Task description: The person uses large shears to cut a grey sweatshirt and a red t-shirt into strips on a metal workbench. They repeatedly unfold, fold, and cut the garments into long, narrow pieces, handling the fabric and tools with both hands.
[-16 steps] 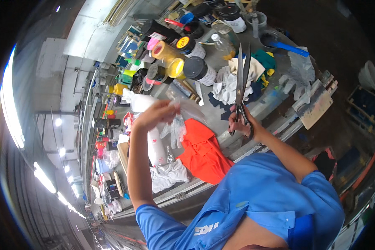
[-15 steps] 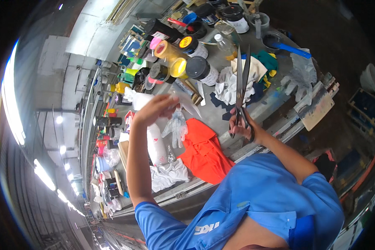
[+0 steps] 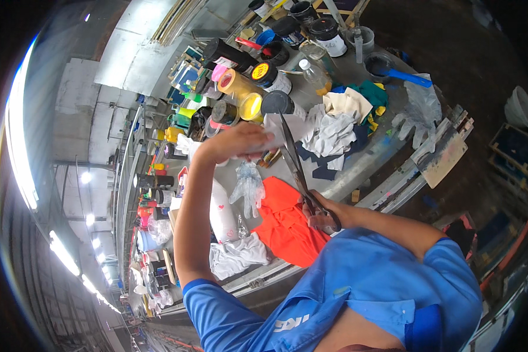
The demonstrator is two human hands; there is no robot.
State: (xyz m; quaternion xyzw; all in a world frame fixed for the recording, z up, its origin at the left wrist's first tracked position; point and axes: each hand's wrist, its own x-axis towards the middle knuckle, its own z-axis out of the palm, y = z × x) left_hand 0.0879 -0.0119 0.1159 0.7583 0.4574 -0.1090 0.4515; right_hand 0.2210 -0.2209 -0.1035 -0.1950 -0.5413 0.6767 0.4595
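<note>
My left hand (image 3: 239,143), raised over the bench, pinches a thin white sheet-like piece (image 3: 286,128); whether it is cloth, paper or plastic I cannot tell. My right hand (image 3: 327,212) grips large black-handled scissors (image 3: 295,165) by the finger loops. Their long blades slant up and left and overlap the white piece's right part; whether they cut into it is unclear. Below the hands lies red fabric (image 3: 284,220), with a clear plastic glove (image 3: 248,188) beside it. A white roll with small red hearts (image 3: 222,214) lies left of the glove.
Ink jars (image 3: 278,102) and an open yellow tub (image 3: 251,107) crowd the bench's far side. Rags (image 3: 334,132) lie beyond the scissors, near a clear bottle (image 3: 315,76). Another glove (image 3: 421,111) and a blue-handled tool (image 3: 408,76) lie right. White cloth (image 3: 237,255) rests at the near edge.
The scissors have swung left and down from upright, their blades coming closer together and reaching the white piece. My left hand has moved slightly right with that piece.
</note>
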